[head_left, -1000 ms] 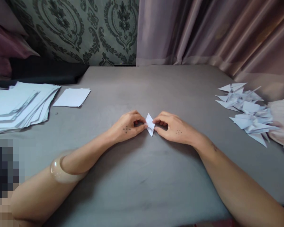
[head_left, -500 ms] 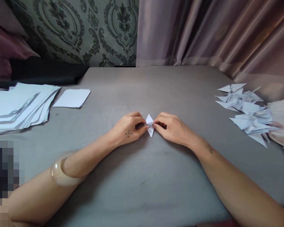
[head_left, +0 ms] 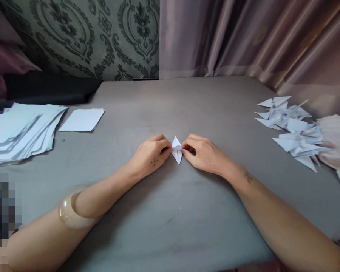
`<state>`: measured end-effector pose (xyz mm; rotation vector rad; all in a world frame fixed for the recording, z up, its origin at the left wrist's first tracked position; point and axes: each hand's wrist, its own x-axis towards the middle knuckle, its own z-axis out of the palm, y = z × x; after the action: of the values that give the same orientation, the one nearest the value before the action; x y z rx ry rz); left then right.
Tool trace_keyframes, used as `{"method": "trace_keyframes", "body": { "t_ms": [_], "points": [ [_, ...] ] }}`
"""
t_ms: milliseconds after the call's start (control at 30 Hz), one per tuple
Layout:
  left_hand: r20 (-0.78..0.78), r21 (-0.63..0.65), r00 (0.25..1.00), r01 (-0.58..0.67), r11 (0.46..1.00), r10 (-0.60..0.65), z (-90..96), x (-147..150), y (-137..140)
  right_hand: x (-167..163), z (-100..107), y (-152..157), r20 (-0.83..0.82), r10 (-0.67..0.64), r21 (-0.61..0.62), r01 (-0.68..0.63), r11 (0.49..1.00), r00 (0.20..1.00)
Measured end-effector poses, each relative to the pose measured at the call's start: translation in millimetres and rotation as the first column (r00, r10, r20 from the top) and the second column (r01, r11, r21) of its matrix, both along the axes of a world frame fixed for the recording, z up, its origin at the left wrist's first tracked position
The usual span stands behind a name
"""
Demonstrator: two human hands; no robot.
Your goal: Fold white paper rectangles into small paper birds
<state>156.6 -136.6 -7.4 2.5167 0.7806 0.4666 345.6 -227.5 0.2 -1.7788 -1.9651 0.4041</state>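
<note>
Where both pinch it: folded paper (head_left: 176,149) between left hand (head_left: 151,156), right hand (head_left: 204,155).

Paper stack (head_left: 19,130) left — folded pieces (head_left: 291,130) right.

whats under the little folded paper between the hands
The folded paper piece rests on the grey table cover, pinched between the left hand and right hand. Only cover shows around it; the spot directly beneath is hidden by paper and fingertips.
</note>
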Motion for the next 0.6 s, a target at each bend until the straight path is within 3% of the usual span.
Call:
{"method": "trace_keyframes", "body": {
  "t_ms": [367, 600],
  "points": [
    [0.017, -0.16, 0.99, -0.134, 0.978, 0.138, 2.7, 5.8, -0.4, -2.8, 2.1, 3.4, -0.003, -0.104, -0.069, 0.103, 0.992, 0.995],
    [-0.01, -0.172, 0.986, -0.163, 0.971, 0.164, 6.8, 9.4, -3.9, -4.7, 1.0, 9.1, -0.003, -0.169, -0.106, 0.168, 0.98, 0.986]
  ]
}}
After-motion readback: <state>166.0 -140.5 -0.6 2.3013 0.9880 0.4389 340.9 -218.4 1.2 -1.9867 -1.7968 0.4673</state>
